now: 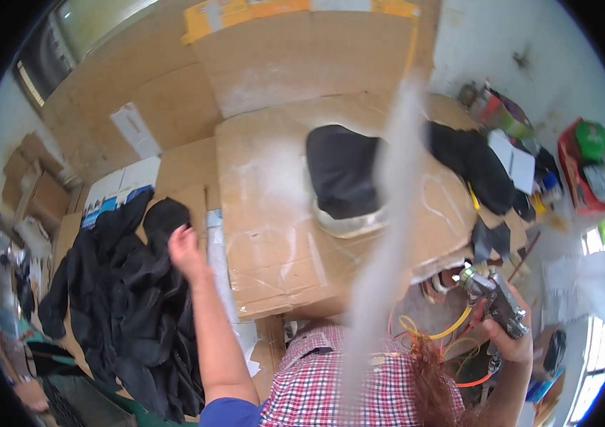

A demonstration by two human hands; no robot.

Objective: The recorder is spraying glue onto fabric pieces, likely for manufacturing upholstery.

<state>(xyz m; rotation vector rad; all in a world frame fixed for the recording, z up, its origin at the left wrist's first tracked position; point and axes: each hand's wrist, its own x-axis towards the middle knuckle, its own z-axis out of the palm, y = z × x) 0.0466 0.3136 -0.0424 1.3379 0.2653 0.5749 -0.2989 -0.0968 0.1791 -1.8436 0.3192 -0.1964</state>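
At the edge of a heap of black fabric pieces (121, 306), my left hand (186, 250) has its fingers drawn together on the border of a rounded black fabric piece (164, 215); the fingertips are slightly blurred. My right hand (510, 343), low on the right, is wrapped round a metal spray gun (496, 302). A yellow hose (452, 329) and an orange hose (475, 383) run near the gun. Across the middle, another black fabric piece (342, 171) lies over a pale rounded base (349, 226) on the cardboard-covered table (288, 267).
Cardboard panels (302, 64) stand behind the table. More black fabric (477, 167) lies at its right end, near a red container (579, 171) with a green bundle. A blurred whitish strip (388, 235) crosses close before the camera, hiding part of the table.
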